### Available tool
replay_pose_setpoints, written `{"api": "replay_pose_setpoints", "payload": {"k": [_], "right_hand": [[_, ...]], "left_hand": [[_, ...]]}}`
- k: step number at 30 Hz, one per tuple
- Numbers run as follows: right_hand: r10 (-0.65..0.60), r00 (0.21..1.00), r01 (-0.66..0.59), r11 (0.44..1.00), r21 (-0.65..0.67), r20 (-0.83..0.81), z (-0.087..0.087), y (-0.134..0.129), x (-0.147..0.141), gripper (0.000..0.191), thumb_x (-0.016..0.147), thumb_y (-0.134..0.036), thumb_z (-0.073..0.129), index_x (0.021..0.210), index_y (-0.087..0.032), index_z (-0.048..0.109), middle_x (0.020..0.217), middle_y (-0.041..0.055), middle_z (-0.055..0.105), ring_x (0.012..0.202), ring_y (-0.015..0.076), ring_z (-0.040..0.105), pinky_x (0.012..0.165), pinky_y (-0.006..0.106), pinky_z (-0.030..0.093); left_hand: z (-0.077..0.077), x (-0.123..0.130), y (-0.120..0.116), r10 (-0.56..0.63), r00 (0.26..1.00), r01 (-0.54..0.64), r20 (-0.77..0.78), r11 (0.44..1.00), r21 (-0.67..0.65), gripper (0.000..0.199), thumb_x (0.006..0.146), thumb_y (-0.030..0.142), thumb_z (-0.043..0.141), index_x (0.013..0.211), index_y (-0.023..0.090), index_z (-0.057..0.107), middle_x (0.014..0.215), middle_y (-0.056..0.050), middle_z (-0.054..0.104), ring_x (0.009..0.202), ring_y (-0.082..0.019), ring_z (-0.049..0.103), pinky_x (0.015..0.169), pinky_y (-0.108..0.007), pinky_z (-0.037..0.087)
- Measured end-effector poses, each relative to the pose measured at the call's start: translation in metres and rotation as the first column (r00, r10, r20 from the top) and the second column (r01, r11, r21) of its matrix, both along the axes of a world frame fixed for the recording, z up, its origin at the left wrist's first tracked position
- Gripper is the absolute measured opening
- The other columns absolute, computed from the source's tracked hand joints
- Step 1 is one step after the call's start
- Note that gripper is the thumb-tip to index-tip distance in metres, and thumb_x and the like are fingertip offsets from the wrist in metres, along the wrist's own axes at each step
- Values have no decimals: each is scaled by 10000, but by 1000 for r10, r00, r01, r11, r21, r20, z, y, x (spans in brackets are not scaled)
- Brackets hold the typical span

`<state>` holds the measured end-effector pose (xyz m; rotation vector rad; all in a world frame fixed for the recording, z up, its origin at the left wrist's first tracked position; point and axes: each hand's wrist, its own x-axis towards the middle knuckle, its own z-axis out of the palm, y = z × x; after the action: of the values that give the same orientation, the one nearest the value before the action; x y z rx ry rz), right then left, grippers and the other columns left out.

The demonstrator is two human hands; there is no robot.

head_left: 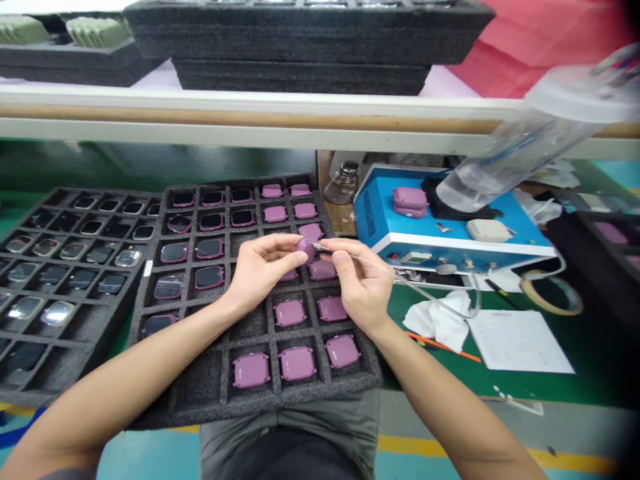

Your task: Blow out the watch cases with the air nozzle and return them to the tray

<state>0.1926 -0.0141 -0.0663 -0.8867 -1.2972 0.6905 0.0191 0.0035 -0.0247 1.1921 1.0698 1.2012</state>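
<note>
Above a black foam tray (250, 399), my left hand (263, 267) is closed on a small purple watch case (305, 249). My right hand (364, 280) pinches the tip end of a thin clear tube (430, 291), held against or very near the right side of the case. The tube runs right to a blue machine (373, 217). Purple cases, several showing plain backs (251, 370) and several showing dark screens (175, 252), lie in the tray's compartments beneath my hands.
Another foam tray (95, 343) with watch parts lies at left. Purple cases (410, 200) and a clear cylinder (480, 173) sit on the machine. White tissue (440, 320), paper (520, 340) and tape (551, 293) lie right. A shelf edge (250, 120) crosses above.
</note>
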Motion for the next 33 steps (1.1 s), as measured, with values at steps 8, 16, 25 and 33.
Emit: {"api": "replay_pose_setpoints", "payload": {"k": [8, 16, 25, 33], "right_hand": [[16, 1000, -16, 1000, -12, 4, 1, 2, 0, 192, 991, -361, 617, 1047, -245, 759, 1078, 72, 766, 1006, 221, 746, 860, 400, 678], [27, 1000, -27, 1000, -5, -4, 1, 3, 0, 176, 992, -331, 617, 1049, -249, 761, 1071, 70, 763, 1003, 216, 744, 862, 394, 676], [22, 1000, -22, 1000, 4, 4, 1, 4, 0, 180, 993, -345, 612, 1043, -247, 755, 1070, 70, 767, 1002, 214, 744, 849, 388, 679], [25, 1000, -25, 999, 21, -9, 1, 4, 0, 165, 992, -328, 619, 1045, -256, 758, 1072, 67, 764, 1006, 215, 744, 848, 388, 678]], "left_hand": [[1, -2, 1, 16, 999, -16, -39, 1000, -2, 376, 628, 324, 950, 953, 181, 827, 923, -71, 817, 830, -200, 750, 828, -321, 607], [2, -1, 1, 8, 999, -9, -42, 1000, -8, 377, 628, 323, 955, 956, 188, 827, 912, -61, 816, 812, -182, 746, 805, -289, 598], [3, -1, 2, 14, 999, -14, -50, 1000, -13, 394, 617, 346, 959, 948, 181, 823, 922, -69, 817, 819, -202, 752, 840, -327, 604], [2, 0, 2, 10, 999, -10, -44, 1000, 5, 376, 625, 329, 955, 949, 189, 825, 913, -57, 819, 812, -182, 746, 823, -297, 600]]}}
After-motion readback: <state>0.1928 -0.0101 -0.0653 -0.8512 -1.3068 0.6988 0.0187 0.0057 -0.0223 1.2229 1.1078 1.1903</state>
